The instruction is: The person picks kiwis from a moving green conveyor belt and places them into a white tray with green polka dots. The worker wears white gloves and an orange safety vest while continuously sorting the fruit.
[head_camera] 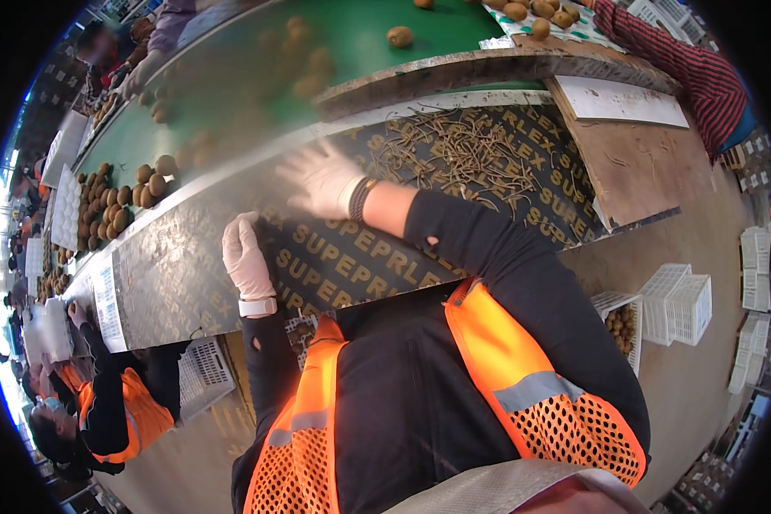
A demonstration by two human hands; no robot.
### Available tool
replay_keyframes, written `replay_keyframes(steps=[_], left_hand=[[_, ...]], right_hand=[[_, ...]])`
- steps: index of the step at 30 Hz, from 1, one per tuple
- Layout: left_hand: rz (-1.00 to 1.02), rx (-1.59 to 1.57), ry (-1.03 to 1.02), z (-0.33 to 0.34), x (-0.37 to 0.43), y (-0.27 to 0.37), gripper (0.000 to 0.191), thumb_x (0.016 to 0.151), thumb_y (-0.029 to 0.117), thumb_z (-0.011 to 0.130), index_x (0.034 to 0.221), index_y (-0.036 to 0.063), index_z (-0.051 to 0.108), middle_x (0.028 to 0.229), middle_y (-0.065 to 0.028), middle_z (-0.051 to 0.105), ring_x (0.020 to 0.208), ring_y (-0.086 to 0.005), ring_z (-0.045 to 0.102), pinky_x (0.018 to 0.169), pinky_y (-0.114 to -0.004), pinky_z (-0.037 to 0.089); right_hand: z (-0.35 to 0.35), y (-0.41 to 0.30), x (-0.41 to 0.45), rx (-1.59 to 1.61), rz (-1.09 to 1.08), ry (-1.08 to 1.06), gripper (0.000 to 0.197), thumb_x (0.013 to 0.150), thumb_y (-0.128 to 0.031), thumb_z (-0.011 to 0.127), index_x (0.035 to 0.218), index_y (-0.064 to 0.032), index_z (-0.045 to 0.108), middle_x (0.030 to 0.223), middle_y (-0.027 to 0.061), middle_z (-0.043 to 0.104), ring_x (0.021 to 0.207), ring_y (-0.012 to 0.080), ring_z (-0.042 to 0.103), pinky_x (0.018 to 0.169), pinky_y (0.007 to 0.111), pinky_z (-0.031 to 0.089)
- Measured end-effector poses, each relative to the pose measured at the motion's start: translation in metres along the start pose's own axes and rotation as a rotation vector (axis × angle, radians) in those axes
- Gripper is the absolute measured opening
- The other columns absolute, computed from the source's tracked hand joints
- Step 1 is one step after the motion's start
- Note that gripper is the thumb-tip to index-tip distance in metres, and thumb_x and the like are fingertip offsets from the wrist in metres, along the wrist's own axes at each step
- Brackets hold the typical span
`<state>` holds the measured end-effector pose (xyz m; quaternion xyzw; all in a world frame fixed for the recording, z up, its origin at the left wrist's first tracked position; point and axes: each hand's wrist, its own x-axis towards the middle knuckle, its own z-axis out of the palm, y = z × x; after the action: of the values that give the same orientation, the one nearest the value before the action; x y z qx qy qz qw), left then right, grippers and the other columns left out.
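Observation:
My left hand (247, 257), in a pale glove with a white band at its wrist, is raised over the dark printed board (334, 263), its fingers bent together; whether something is in it cannot be told. My right hand (324, 180), gloved and slightly blurred, is spread with nothing in it over the board near the belt's edge. To its right lies a loose pile of thin brown stems (462, 151) on the board. Beyond the pale rail, kiwifruit (157, 183) rest on the green conveyor belt (231, 77), with a denser group of kiwifruit farther left.
A wooden divider (488, 67) borders the belt at the top, beside a brown board (649, 154). A co-worker's striped sleeve (707, 83) reaches in at the upper right. Another person in an orange vest (132, 417) is at the lower left. White plastic crates (674, 308) stand on the floor at right.

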<state>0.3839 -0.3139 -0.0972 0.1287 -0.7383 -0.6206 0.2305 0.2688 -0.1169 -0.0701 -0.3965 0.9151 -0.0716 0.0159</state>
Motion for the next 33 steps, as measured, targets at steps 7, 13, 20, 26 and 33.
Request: replay_keyframes(steps=[7, 13, 20, 26, 33], left_hand=[[-0.005, 0.037, -0.075, -0.001, 0.000, -0.006, 0.021, 0.105, 0.014, 0.055, 0.106, 0.0016, 0.072, 0.102, -0.0020, 0.071, 0.100, -0.0121, 0.061, 0.096, -0.029, 0.046], [-0.006, 0.058, -0.128, -0.006, -0.001, -0.007, 0.021, 0.105, 0.014, 0.055, 0.105, 0.0021, 0.072, 0.102, -0.0016, 0.071, 0.101, -0.0110, 0.060, 0.097, -0.028, 0.045], [0.014, 0.037, -0.179, 0.002, -0.002, -0.003, 0.018, 0.105, 0.011, 0.056, 0.104, 0.0022, 0.072, 0.102, -0.0016, 0.070, 0.101, -0.0115, 0.061, 0.096, -0.028, 0.045], [0.042, 0.140, -0.209, 0.005, -0.005, -0.004, 0.018, 0.103, 0.008, 0.055, 0.103, 0.0012, 0.072, 0.104, -0.0028, 0.069, 0.102, -0.0143, 0.062, 0.097, -0.029, 0.046], [0.157, 0.244, -0.233, 0.013, -0.003, 0.000, 0.017, 0.102, 0.008, 0.057, 0.101, 0.0005, 0.072, 0.102, -0.0052, 0.069, 0.099, -0.0163, 0.063, 0.094, -0.030, 0.049]], right_hand=[[-0.035, 0.105, -0.087, -0.201, 0.485, -0.085, 0.069, 0.106, -0.058, 0.030, 0.159, -0.0137, 0.031, 0.166, 0.0115, 0.029, 0.155, 0.0293, 0.024, 0.125, 0.059, 0.012], [-0.057, 0.167, -0.191, -0.172, 1.087, -0.014, 0.080, 0.102, -0.066, 0.032, 0.162, -0.0148, 0.023, 0.170, 0.0118, 0.020, 0.156, 0.0352, 0.016, 0.123, 0.063, 0.011], [-0.041, 0.132, -0.357, -0.343, 1.331, 0.151, 0.082, 0.099, -0.061, 0.046, 0.159, -0.0072, 0.030, 0.164, 0.0177, 0.032, 0.152, 0.0390, 0.026, 0.121, 0.062, 0.019], [-0.055, 0.085, -0.426, -0.436, 1.370, 0.423, 0.060, 0.102, -0.047, 0.053, 0.136, 0.0025, 0.056, 0.144, 0.0224, 0.056, 0.136, 0.0405, 0.050, 0.114, 0.052, 0.038], [-0.043, -0.023, -0.228, 0.142, 0.298, 0.218, 0.075, 0.096, -0.051, 0.060, 0.155, -0.0095, 0.038, 0.163, 0.0147, 0.034, 0.153, 0.0322, 0.027, 0.125, 0.050, 0.020]])
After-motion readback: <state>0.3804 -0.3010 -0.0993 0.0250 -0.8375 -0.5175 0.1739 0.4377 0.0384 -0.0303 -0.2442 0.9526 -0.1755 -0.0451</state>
